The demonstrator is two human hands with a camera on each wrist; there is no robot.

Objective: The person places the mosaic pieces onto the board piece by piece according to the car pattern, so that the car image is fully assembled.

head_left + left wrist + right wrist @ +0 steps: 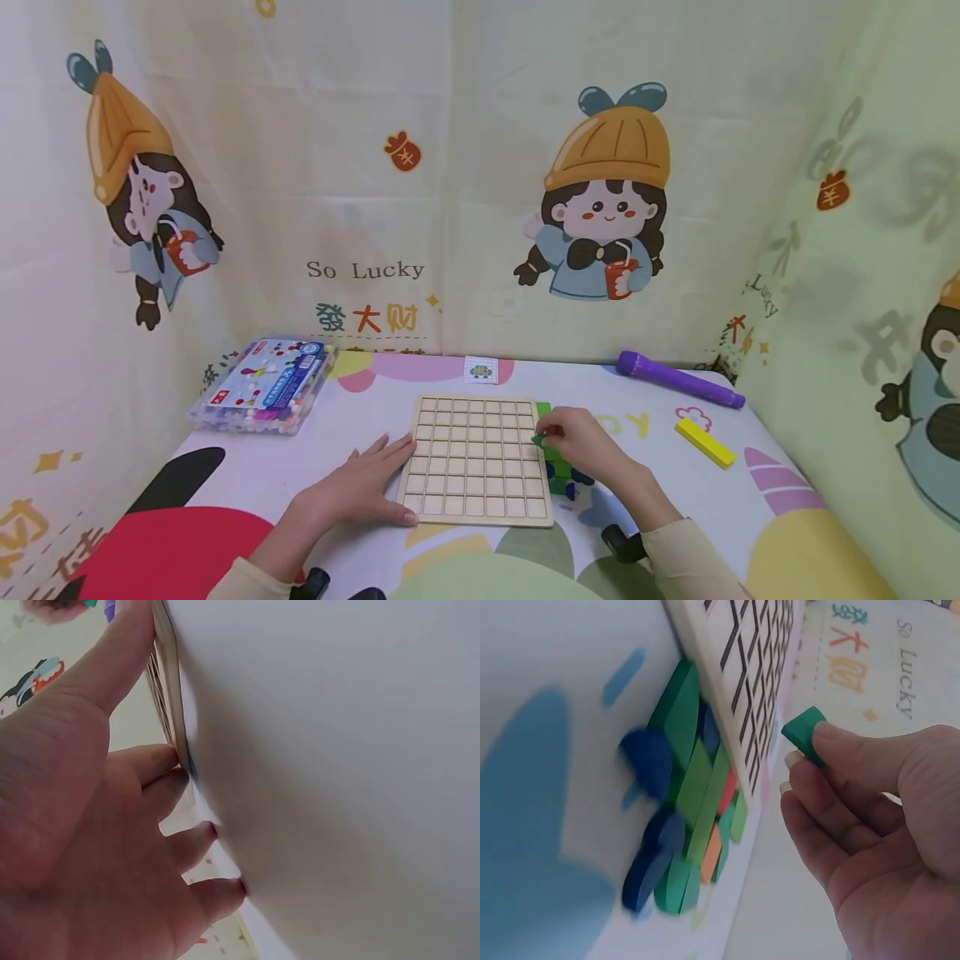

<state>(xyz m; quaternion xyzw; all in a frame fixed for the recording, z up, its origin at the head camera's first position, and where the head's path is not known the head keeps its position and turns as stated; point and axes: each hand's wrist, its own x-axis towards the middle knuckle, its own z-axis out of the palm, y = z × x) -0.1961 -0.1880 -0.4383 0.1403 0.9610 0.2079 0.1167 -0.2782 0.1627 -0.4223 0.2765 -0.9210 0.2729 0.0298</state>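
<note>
A wooden grid board (474,523) with square cells lies flat in front of me. My left hand (360,483) is spread at its left side, thumb and fingertips touching the edge; in the left wrist view the straight fingers (161,761) meet the frame. Over the board's right edge, my right hand (588,446) pinches a small green block (805,733) between thumb and fingers. Beside that edge, under the hand, lies a group of loose wooden blocks (694,787) in green, dark blue, red and orange, partly hidden by the hand in the head view.
Behind the board lies a small card (481,370) with a coloured picture. A clear box (262,383) of small beads stands at the back left. A purple microphone-shaped object (678,380) and a yellow bar (705,442) lie to the right. Printed curtains enclose the table.
</note>
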